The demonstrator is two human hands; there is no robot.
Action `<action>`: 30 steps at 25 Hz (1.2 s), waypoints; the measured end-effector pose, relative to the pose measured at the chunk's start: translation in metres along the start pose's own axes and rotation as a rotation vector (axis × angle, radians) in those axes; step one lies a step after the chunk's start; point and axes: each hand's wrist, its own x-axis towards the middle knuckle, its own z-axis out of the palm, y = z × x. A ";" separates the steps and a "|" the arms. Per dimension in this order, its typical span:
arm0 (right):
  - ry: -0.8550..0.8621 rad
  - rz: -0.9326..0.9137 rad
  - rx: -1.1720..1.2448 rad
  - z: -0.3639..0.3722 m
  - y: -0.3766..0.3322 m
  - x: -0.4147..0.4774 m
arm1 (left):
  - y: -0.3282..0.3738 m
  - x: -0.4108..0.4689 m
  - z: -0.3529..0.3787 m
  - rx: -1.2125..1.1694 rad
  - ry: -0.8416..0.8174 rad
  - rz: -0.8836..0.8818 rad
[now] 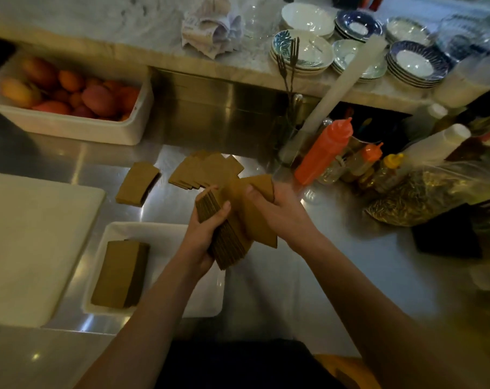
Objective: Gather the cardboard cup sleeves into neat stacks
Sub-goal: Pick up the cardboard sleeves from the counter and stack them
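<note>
A thick bundle of brown cardboard cup sleeves (227,234) is held above the steel counter, gripped from below by my left hand (207,228). My right hand (274,206) holds a few sleeves (256,209) pressed against the top of that bundle, skewed to it. A squared stack of sleeves (120,273) lies in the white tray (170,237) at the lower left. A small neat stack of sleeves (137,183) rests on the counter beyond the tray. To its right lies a fanned, untidy spread of sleeves (207,169).
A white cutting board (27,242) lies on the left. A white tub of fruit (69,124) stands at the back left. Squeeze bottles (325,150) and a plastic bag (434,192) crowd the right. Stacked saucers (302,51) sit on the marble ledge behind.
</note>
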 end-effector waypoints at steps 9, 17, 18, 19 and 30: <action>-0.237 0.044 0.127 -0.004 -0.004 -0.035 | -0.024 -0.033 -0.012 0.024 -0.022 -0.052; -0.110 0.158 0.268 0.022 -0.010 -0.033 | -0.009 -0.032 -0.032 0.026 -0.124 -0.060; -0.059 0.136 0.204 0.028 -0.013 -0.030 | -0.006 -0.031 -0.036 0.049 -0.103 -0.069; -0.023 0.108 0.135 0.032 -0.016 -0.027 | -0.004 -0.029 -0.041 0.067 -0.079 -0.080; -0.164 0.124 -0.070 0.084 -0.041 -0.018 | 0.010 -0.016 -0.068 0.098 -0.129 -0.048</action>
